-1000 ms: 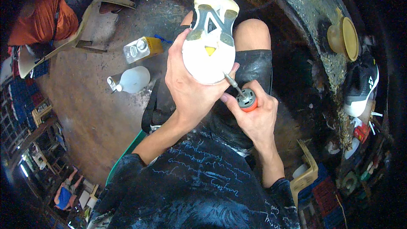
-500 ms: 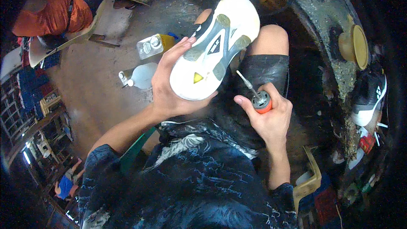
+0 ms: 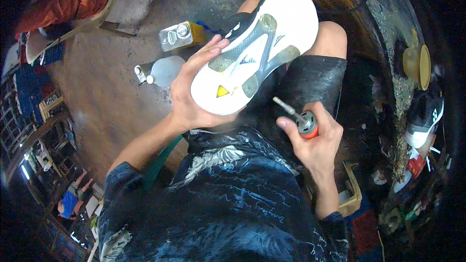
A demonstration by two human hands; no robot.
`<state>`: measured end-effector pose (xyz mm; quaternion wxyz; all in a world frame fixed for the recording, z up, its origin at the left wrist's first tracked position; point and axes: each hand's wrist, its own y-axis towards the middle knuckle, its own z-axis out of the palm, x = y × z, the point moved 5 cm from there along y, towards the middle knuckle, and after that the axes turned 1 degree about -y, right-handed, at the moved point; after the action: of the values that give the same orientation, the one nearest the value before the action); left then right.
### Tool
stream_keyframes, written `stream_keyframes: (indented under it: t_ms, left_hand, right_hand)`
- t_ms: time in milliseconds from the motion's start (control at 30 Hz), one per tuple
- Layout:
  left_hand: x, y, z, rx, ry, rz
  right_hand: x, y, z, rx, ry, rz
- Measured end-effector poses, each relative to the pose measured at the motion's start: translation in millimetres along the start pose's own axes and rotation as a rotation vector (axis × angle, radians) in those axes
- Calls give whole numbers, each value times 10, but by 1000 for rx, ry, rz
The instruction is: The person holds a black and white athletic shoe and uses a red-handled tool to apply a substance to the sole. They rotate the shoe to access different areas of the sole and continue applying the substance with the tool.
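Observation:
A white sports shoe point(image 3: 291, 19) is held with its sole up, its grey midfoot and small yellow triangle showing. My left hand point(image 3: 186, 90) is closed round one end of it, the thumb side mostly hidden underneath. To the right, my right hand point(image 3: 320, 140) grips a handheld rotary grinder point(image 3: 307, 122) with a grey vented head and an orange body. Its thin shaft and pale bit point(image 3: 283, 104) point up and left toward the sole, with a gap between bit and shoe.
On the floor to the left stand a yellow-sided can point(image 3: 194, 35) and a translucent bottle point(image 3: 166, 71). At right, a rough dark ledge point(image 3: 391, 34) carries a yellow round dish point(image 3: 423, 68) and a black-and-white shoe point(image 3: 423, 123). A person in blue point(image 3: 69, 204) is far left.
The shoe has tilted further over to the right at its far end. The grinder has moved slightly right and down, staying apart from the sole. The whole view has shifted a little.

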<state>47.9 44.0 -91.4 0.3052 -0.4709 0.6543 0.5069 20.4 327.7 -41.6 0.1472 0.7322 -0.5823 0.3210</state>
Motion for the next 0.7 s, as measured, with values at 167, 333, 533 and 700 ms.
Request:
stream_keyframes:
  t_ms: [167, 333, 533, 700]
  left_hand:
    - [-8, 125, 55, 89, 211, -40]
    - [-41, 199, 80, 35, 165, -16]
    - [-113, 186, 145, -20, 189, -34]
    - [-128, 202, 169, -37, 189, -21]
  right_hand:
    - [5, 127, 90, 17, 48, 42]
    - [46, 256, 120, 62, -45, 50]
    - [89, 265, 152, 92, -95, 24]
    - [72, 244, 159, 95, -93, 28]
